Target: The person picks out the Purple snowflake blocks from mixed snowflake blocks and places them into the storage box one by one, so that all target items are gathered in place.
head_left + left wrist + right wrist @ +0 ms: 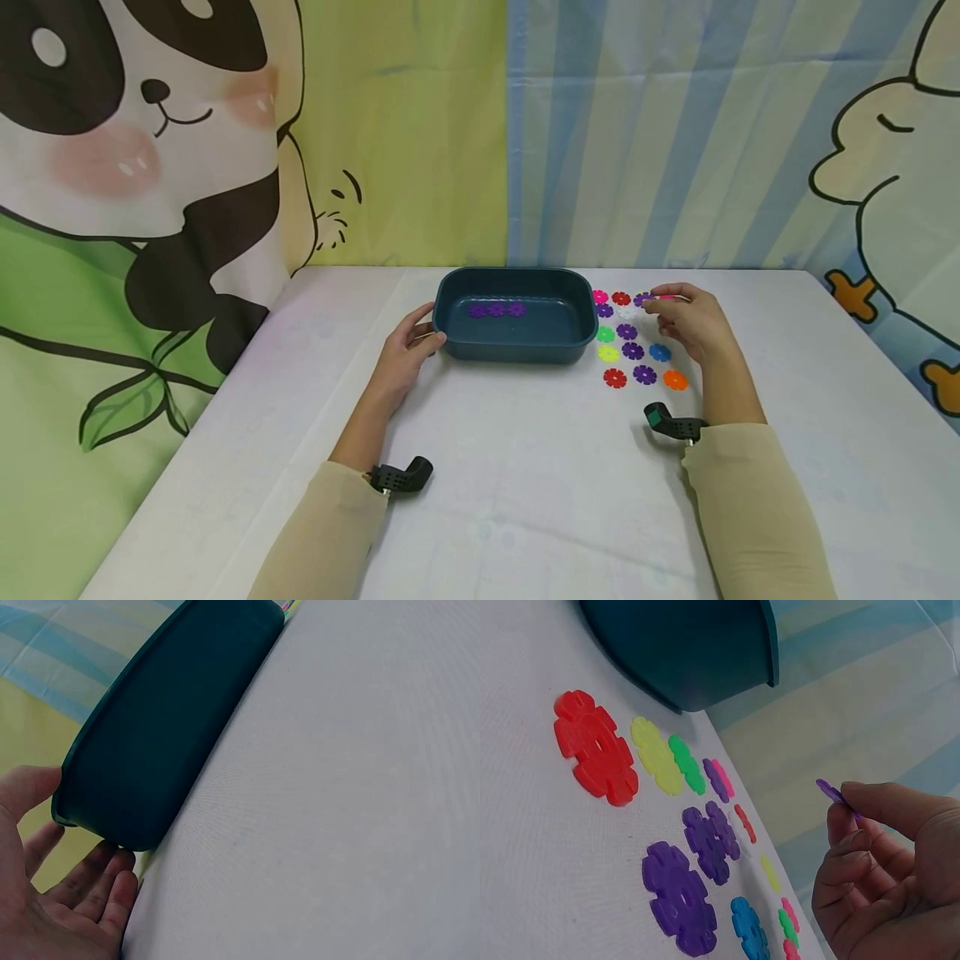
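Note:
A dark teal plastic basin (517,352) stands on the table with three purple flower-shaped discs (497,309) lying inside it. My left hand (401,358) holds the basin's left end, its thumb at the rim and fingertips (124,862) against the end wall. Off to the basin's right, my right hand (693,321) is raised above the table. Its thumb and index finger pinch a purple flower-shaped disc (829,790), seen nearly edge-on in the right wrist view. Several loose discs lie below that hand, among them a red one (596,748) and a blue one (750,928).
The loose discs form rough rows along the basin's right side, including an orange one (675,380) and a yellow one (608,353). A white cloth covers the table (510,483). Printed curtains (405,133) hang behind its far edge.

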